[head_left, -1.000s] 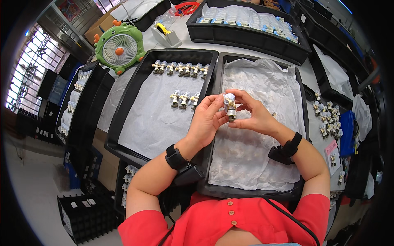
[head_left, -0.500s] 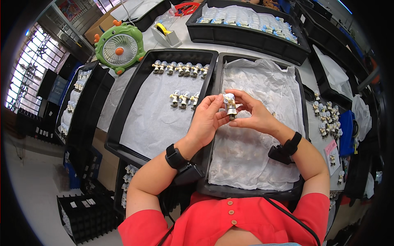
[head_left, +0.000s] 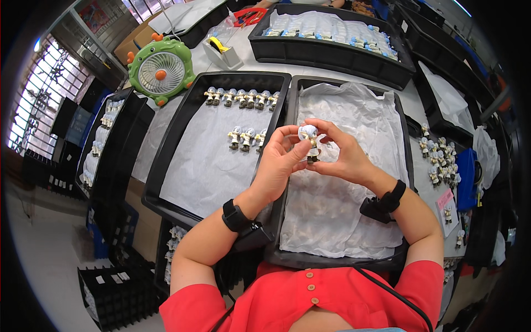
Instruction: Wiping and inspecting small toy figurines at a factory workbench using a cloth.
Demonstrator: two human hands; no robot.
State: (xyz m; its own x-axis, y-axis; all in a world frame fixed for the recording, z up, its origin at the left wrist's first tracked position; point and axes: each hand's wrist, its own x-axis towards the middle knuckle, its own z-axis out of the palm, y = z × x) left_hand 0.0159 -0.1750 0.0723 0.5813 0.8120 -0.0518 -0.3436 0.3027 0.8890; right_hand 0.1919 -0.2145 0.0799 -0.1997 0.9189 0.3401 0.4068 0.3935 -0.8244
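Observation:
Between my two hands, over the upper left of the right-hand black tray (head_left: 412,166), I hold a small figurine (head_left: 312,151) upright. It has pale hair, white clothes with dark trim and dark feet. My left hand (head_left: 283,160) is closed on its left side, the thumb against its upper body. My right hand (head_left: 345,157) grips it from the other side, fingertips at the head and thumb near the feet. In the left-hand tray (head_left: 182,124), lined with white paper, a row of similar figurines (head_left: 241,98) lies at the far end. A shorter row (head_left: 247,138) lies nearer my left hand.
Crumpled white paper (head_left: 343,216) covers the right-hand tray. A green fan (head_left: 160,74) and a tape dispenser (head_left: 224,55) stand behind the trays. Another black tray (head_left: 332,52) with blue-and-white figurines sits at the back. Loose figurines (head_left: 440,160) cluster at the right beside a blue container (head_left: 467,180).
The figurine has turned in my fingers, so its pale-haired head now shows more clearly. My left thumb has shifted down onto its body. Both hands stay in nearly the same place.

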